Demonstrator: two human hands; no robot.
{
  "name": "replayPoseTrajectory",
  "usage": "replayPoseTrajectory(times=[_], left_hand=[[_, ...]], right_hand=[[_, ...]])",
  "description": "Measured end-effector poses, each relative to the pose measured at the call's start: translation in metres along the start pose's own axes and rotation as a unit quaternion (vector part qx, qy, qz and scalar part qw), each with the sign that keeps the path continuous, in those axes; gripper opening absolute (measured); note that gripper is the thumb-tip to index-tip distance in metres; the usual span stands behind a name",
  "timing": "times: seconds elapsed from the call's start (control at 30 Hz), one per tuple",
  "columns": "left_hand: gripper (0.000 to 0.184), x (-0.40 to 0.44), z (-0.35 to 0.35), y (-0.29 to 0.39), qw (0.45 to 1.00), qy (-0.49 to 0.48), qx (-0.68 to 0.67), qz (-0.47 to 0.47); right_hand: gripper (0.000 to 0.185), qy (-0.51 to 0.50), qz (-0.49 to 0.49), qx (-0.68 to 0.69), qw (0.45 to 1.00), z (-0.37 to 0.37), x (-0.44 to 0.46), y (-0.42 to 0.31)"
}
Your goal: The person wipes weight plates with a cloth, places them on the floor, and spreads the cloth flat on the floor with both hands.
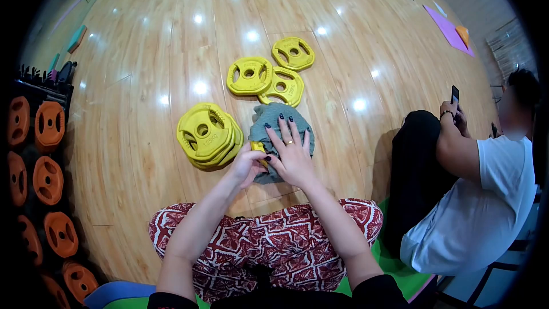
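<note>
A grey cloth is spread over a yellow weight plate, of which only the left edge shows. My left hand grips that edge. Flat on top of the cloth lies my right hand, its fingers apart. Just left of my hands is a stack of several yellow plates, the top one marked 1.25KG. Beyond the cloth, three more yellow plates lie on the floor: one at the left, one at the far right, and one partly under the left one.
A rack at the left holds several orange plates. On the right a seated person holds a phone. A green mat is beneath me. Purple and orange items lie at the far right of the wooden floor.
</note>
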State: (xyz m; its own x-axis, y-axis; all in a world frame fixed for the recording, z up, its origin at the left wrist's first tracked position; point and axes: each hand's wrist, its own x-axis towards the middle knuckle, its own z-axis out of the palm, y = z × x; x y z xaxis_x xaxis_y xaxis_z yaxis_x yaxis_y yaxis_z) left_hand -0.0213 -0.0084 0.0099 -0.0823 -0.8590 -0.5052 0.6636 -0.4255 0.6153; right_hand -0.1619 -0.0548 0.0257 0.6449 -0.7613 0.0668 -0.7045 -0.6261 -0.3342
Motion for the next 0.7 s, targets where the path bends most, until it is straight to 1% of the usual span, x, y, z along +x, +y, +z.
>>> replayPoseTrajectory(times=[0.03, 0.13, 0.17, 0.23, 0.27, 0.3, 0.37, 0.4, 0.43, 0.5, 0.53, 0.6, 0.63, 0.7], left_hand=[[0.044, 0.000, -0.001, -0.002, 1.000, -0.001, -0.002, -0.002], [0.039, -0.001, 0.000, -0.003, 1.000, -0.021, -0.017, -0.010], [0.039, -0.002, -0.002, -0.001, 1.000, -0.021, -0.014, -0.009], [0.042, -0.003, -0.004, 0.003, 0.999, -0.040, -0.007, -0.009], [0.044, -0.004, -0.003, 0.005, 0.998, -0.063, -0.015, 0.001], [0.044, -0.005, -0.001, 0.005, 0.998, -0.064, -0.017, 0.000], [0.053, -0.006, -0.001, 0.005, 0.995, -0.091, -0.030, 0.015], [0.057, -0.006, -0.002, 0.007, 0.996, -0.092, -0.006, 0.008], [0.057, -0.006, -0.004, 0.008, 0.996, -0.092, -0.005, 0.007], [0.057, -0.004, -0.004, 0.008, 0.996, -0.089, 0.011, 0.026], [0.057, -0.004, -0.004, 0.008, 0.996, -0.090, 0.012, 0.028], [0.053, -0.008, -0.006, 0.007, 0.996, -0.090, 0.016, -0.009], [0.053, -0.009, -0.008, 0.004, 0.996, -0.088, 0.014, -0.011], [0.052, -0.005, -0.009, 0.004, 0.996, -0.071, -0.001, -0.053]], right_hand=[[0.058, -0.002, 0.002, -0.001, 1.000, 0.000, -0.002, 0.002], [0.070, 0.026, 0.008, 0.001, 1.000, -0.004, 0.000, 0.013], [0.070, 0.029, 0.008, 0.003, 1.000, -0.005, 0.000, 0.017], [0.073, 0.029, 0.052, 0.025, 0.998, -0.008, 0.000, 0.021], [0.068, 0.023, 0.049, 0.002, 0.999, -0.009, -0.001, 0.021], [0.068, 0.021, 0.050, 0.001, 0.999, -0.008, 0.000, 0.027], [0.060, 0.049, 0.053, 0.102, 0.992, -0.002, 0.005, 0.042], [0.051, 0.070, 0.050, 0.070, 0.994, -0.007, 0.005, 0.038], [0.051, 0.071, 0.051, 0.071, 0.994, -0.007, 0.006, 0.036], [0.041, 0.079, 0.097, 0.159, 0.979, -0.009, 0.009, 0.035], [0.041, 0.080, 0.096, 0.159, 0.979, -0.004, 0.010, 0.040], [0.030, 0.161, 0.117, 0.210, 0.957, 0.013, 0.012, 0.052], [0.030, 0.158, 0.118, 0.211, 0.957, 0.018, 0.011, 0.058], [0.028, 0.141, 0.284, 0.205, 0.926, 0.021, 0.014, 0.071]])
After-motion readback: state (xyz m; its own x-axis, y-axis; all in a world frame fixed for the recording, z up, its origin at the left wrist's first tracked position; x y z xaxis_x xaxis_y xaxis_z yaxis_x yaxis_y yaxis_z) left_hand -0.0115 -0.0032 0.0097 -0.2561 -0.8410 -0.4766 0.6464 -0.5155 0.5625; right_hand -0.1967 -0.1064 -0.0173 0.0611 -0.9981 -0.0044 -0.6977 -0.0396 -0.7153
